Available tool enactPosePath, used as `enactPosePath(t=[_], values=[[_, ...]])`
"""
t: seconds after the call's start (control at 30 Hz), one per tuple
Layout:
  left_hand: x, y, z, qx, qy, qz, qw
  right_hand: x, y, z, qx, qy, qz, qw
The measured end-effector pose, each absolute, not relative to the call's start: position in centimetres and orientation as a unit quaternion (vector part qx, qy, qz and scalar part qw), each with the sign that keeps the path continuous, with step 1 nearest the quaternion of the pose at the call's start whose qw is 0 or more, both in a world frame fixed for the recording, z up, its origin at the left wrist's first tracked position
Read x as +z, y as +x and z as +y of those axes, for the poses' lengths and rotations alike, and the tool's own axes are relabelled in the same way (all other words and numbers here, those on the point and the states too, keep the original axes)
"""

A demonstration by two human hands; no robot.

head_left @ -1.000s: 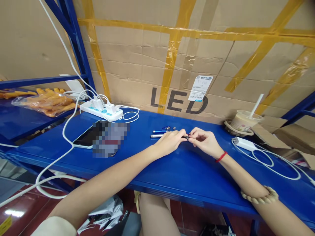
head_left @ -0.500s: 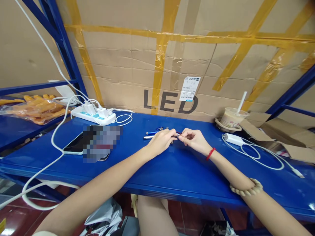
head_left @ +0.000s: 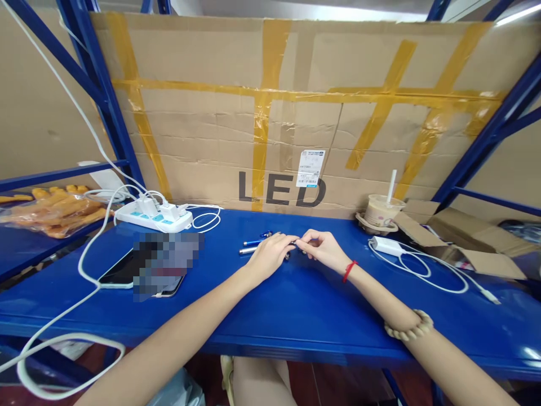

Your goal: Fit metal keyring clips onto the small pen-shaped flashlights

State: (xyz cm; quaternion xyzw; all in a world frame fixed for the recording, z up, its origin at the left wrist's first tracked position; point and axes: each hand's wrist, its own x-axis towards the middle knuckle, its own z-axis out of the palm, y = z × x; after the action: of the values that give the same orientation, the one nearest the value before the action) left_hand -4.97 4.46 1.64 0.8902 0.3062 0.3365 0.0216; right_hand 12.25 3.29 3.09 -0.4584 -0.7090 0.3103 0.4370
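Note:
My left hand (head_left: 271,255) is closed over the blue tabletop, its fingertips pressed together on a small dark piece (head_left: 292,243) that is mostly hidden. From the right, my right hand (head_left: 322,248) pinches at the same spot, thumb against forefinger, touching the left fingertips. A silver pen-shaped tube (head_left: 247,251) and a blue one (head_left: 252,243) lie beside my left hand, their right ends covered by it. Just behind them sits a small shiny blue part (head_left: 265,234). Another small dark part (head_left: 287,256) shows under the left fingers, too small to name.
Left on the table (head_left: 270,316) are a white power strip (head_left: 154,219) with cables and a phone (head_left: 122,268), partly blurred. On the right stand a drink cup (head_left: 382,211) with a straw, a white charger (head_left: 386,246) and an open carton (head_left: 486,234). Behind rises a large cardboard sheet (head_left: 203,135).
The view has tilted up, showing the cardboard's top edge. Both hands remain together at the small piece. The shiny bit and red bit visible between the fingers earlier are now covered.

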Motion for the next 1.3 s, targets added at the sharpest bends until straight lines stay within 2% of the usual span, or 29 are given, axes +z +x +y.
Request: enactPosePath(t=[0.17,0.47,0.7,1.3], values=[[1.78,-4.88,4.28,0.335,0.888,0.315,-0.007,3.15,12.25,3.34,0.294,-0.460,-0.717,0.434],[2.06,-5.10,4.31,0.307,0.881,0.358,-0.031,2.90,11.87,3.34,0.184,-0.482,-0.725,0.457],[1.91,-5.45,4.50,0.305,0.876,0.373,-0.003,2.72,12.04,3.37,0.241,-0.392,-0.751,0.474],[1.82,-5.82,3.91,0.267,0.902,0.332,0.065,3.02,12.43,3.34,0.234,-0.395,-0.770,0.442]])
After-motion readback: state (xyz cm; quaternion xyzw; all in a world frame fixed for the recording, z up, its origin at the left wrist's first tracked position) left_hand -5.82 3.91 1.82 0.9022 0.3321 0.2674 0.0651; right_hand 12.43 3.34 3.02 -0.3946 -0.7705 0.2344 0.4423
